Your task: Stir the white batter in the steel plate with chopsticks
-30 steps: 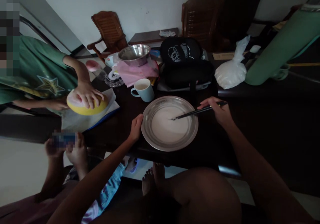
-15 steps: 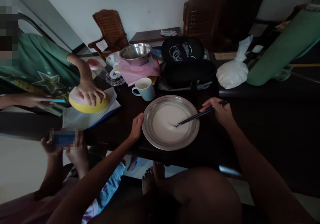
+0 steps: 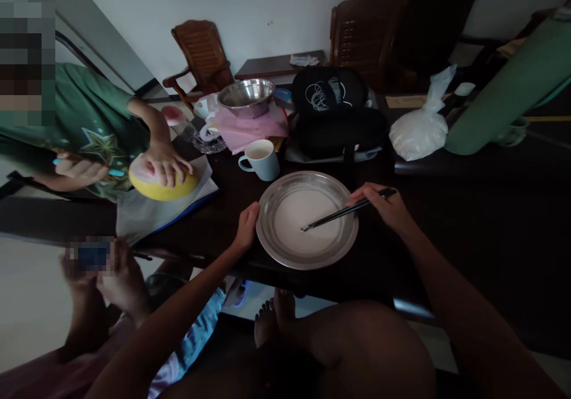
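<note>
A wide steel bowl (image 3: 267, 232) stands on the dark table in front of me, with a milky white liquid (image 3: 303, 209) inside. My left hand (image 3: 246, 225) grips the bowl's left rim, thumb near the edge and fingers partly hidden below. In my right hand (image 3: 383, 204) is a pair of dark chopsticks (image 3: 334, 214), closed in the fingers over the right rim. The chopstick tips dip into the liquid left of its middle. A light blue mug (image 3: 264, 166) with pale contents stands just behind the bowl.
A black open case (image 3: 339, 128), a smaller steel bowl (image 3: 246, 99) on a pink bag (image 3: 245, 130), and a tied bag of white powder (image 3: 419, 134) line the back. A person in green presses a yellow pomelo (image 3: 165, 186) at left; another holds a phone (image 3: 93, 257).
My right hand and the chopsticks have moved left and slightly down, the tips sweeping through the liquid. The person in green has raised the hand with the blue tool. My left hand stays on the rim.
</note>
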The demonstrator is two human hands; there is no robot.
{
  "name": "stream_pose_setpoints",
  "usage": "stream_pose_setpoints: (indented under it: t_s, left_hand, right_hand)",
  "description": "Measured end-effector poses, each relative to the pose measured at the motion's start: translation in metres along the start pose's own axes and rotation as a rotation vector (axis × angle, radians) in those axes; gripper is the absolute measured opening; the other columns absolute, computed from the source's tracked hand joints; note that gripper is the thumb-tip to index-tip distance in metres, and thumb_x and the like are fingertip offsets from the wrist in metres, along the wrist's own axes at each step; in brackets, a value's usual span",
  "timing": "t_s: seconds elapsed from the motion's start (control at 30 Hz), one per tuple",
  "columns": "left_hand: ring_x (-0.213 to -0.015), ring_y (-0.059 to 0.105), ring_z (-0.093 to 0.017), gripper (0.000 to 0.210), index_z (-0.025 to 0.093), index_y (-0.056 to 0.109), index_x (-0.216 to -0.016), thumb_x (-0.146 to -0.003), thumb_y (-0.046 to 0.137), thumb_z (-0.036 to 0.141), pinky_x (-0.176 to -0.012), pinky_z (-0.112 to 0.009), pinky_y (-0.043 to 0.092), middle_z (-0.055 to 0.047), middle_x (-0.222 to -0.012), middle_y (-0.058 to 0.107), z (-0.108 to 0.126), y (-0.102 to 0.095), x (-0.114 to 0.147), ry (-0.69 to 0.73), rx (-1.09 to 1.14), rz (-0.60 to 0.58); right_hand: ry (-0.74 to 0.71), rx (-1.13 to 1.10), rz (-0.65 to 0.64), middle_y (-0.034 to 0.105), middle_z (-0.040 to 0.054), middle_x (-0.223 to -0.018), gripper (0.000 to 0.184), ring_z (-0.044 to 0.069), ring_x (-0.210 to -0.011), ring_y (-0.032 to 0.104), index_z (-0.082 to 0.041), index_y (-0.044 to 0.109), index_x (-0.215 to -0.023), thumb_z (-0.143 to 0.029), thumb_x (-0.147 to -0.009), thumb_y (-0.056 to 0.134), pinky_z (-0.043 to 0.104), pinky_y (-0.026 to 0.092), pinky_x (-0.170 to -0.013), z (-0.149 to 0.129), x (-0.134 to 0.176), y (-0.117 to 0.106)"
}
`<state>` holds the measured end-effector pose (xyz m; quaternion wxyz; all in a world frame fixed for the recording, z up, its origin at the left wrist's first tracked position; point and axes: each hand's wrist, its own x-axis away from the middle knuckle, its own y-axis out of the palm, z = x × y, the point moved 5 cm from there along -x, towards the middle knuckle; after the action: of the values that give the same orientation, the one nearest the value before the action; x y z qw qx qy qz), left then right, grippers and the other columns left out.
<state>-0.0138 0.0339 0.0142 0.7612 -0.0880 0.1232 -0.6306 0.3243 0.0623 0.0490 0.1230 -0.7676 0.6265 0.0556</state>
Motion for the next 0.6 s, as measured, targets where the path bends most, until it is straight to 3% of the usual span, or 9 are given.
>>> stream_pose_setpoints:
  t_s: [0.1, 0.23, 0.3, 0.43, 0.5, 0.6]
  left_hand:
    - [-0.060, 0.033, -0.012, 0.045, 0.019, 0.039, -0.059, -0.085, 0.053, 0.052, -0.057, -0.023, 0.036, 0.003, -0.061, 0.036, -0.001, 0.000, 0.000, 0.018, 0.003, -0.006]
    - [-0.060, 0.033, -0.012, 0.045, 0.019, 0.039, -0.058, -0.085, 0.053, 0.053, -0.057, -0.023, 0.035, 0.003, -0.061, 0.036, -0.001, 0.000, 0.000, 0.024, 0.007, -0.018]
    - [-0.059, 0.033, -0.012, 0.046, 0.019, 0.039, -0.058, -0.085, 0.053, 0.053, -0.056, -0.023, 0.035, 0.003, -0.060, 0.036, -0.002, 0.000, 0.000, 0.013, 0.015, -0.017]
    - [-0.059, 0.033, -0.012, 0.047, 0.019, 0.039, -0.058, -0.083, 0.054, 0.056, -0.056, -0.023, 0.035, 0.003, -0.060, 0.036, -0.001, 0.000, 0.000, -0.002, 0.023, -0.003]
    - [-0.060, 0.033, -0.012, 0.047, 0.019, 0.039, -0.058, -0.082, 0.055, 0.057, -0.056, -0.023, 0.035, 0.003, -0.060, 0.036, 0.000, 0.000, 0.000, -0.010, 0.021, 0.000]
    - [-0.060, 0.033, -0.012, 0.049, 0.020, 0.039, -0.058, -0.081, 0.054, 0.059, -0.057, -0.024, 0.035, 0.003, -0.060, 0.035, 0.001, 0.000, 0.000, -0.008, 0.014, -0.003]
  right_hand:
    - [-0.003, 0.045, 0.035, 0.077, 0.0041, -0.082, 0.034, 0.021, -0.083, 0.072, -0.022, 0.074, -0.084, -0.052, -0.088, 0.058, 0.034, 0.055, -0.082, -0.001, -0.001, -0.002]
    - [0.037, -0.019, 0.171, 0.075, 0.0041, -0.069, 0.038, 0.020, -0.067, 0.071, -0.021, 0.071, -0.078, -0.053, -0.089, 0.055, 0.033, 0.056, -0.069, 0.005, -0.001, -0.014]
    - [0.035, -0.030, 0.114, 0.074, 0.0037, -0.067, 0.039, 0.019, -0.065, 0.070, -0.021, 0.071, -0.076, -0.053, -0.089, 0.055, 0.033, 0.056, -0.068, 0.005, -0.002, -0.009]
    - [-0.001, 0.044, -0.021, 0.076, 0.0032, -0.077, 0.035, 0.021, -0.080, 0.072, -0.023, 0.074, -0.080, -0.052, -0.088, 0.056, 0.034, 0.055, -0.082, 0.001, -0.001, 0.003]
    - [0.006, 0.042, 0.031, 0.077, 0.0031, -0.080, 0.034, 0.021, -0.082, 0.072, -0.023, 0.074, -0.082, -0.051, -0.089, 0.056, 0.034, 0.055, -0.082, 0.001, -0.001, -0.001]
    - [0.037, -0.028, 0.127, 0.075, 0.0031, -0.072, 0.035, 0.020, -0.070, 0.071, -0.022, 0.072, -0.080, -0.051, -0.089, 0.056, 0.033, 0.056, -0.071, 0.007, -0.001, -0.010]
